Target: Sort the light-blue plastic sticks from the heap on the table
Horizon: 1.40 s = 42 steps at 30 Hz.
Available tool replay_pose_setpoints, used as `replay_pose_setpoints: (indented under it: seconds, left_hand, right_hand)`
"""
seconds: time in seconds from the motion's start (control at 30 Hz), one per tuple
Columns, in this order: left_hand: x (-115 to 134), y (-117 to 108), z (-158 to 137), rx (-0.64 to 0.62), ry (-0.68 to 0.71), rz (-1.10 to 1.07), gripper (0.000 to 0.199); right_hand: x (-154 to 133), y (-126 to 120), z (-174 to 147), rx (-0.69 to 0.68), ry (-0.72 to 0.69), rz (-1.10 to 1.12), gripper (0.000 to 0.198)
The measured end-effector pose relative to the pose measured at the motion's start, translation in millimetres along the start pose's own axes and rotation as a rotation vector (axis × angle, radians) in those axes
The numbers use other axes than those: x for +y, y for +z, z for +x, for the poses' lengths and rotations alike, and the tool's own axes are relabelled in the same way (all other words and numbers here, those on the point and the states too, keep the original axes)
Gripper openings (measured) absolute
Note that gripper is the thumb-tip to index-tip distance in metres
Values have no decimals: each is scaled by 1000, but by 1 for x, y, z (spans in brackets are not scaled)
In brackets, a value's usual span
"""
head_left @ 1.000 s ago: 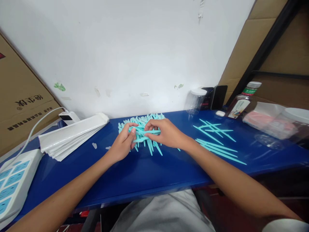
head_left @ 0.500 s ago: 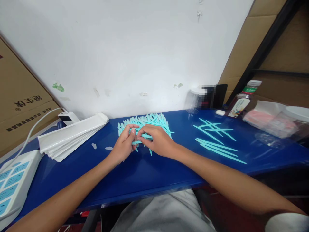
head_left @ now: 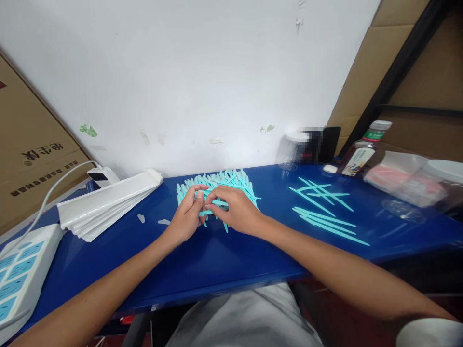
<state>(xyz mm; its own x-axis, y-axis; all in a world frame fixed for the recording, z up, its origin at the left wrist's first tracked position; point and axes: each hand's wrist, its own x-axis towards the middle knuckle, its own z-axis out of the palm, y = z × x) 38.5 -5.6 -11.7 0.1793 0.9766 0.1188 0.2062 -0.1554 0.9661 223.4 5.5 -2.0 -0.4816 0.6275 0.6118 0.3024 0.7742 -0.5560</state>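
My left hand (head_left: 187, 214) is closed, thumb against fingers, at the front of a heap of slim turquoise plastic sticks (head_left: 231, 179) with tapered ends. My right hand (head_left: 237, 208) meets it from the right, thumb and forefinger pinched together. Between the two hands runs a turquoise stick (head_left: 207, 212), and the fingers of both are on it. Part of the stick and the left fingertips are hidden. To the right, several loose turquoise sticks (head_left: 325, 222) lie on the blue table (head_left: 231, 265), some crossed and some nearly side by side.
White plastic sleeves (head_left: 108, 205) lie stacked at left, beside a power strip (head_left: 25, 274) and a small white device (head_left: 103, 176) with a cable. At right stand a clear jar (head_left: 289, 152), a bottle (head_left: 365, 147) and a bag with pink contents (head_left: 401, 178). A wall borders the back.
Almost nothing differs. Both hands stay at the front of the heap with the stick between them; only the left fingers shift very slightly.
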Motion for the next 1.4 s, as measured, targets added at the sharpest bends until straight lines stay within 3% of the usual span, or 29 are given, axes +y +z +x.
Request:
replay_pose_setpoints:
  seconds: [0.33, 0.6, 0.73, 0.9, 1.13, 1.27, 1.4]
  left_hand:
    - [-3, -13, 5, 212, 115, 144, 50]
    - [2, -13, 2, 196, 192, 232, 35]
    - [1, -15, 4, 263, 187, 279, 36]
    - [1, -15, 4, 192, 218, 290, 35]
    - [2, -12, 2, 223, 235, 285, 33]
    - [3, -20, 9, 300, 246, 267, 34]
    - [3, -27, 16, 327, 142, 8, 30]
  right_hand:
    - [9, -25, 8, 42, 13, 37, 5]
    - [7, -31, 9, 8, 27, 63, 6]
    - [5, -31, 10, 20, 24, 54, 6]
    - [7, -31, 10, 9, 24, 70, 5]
    - [7, -27, 9, 18, -2, 63, 5]
    - [17, -33, 10, 82, 93, -10, 9]
    - [35, -39, 9, 122, 264, -228, 16]
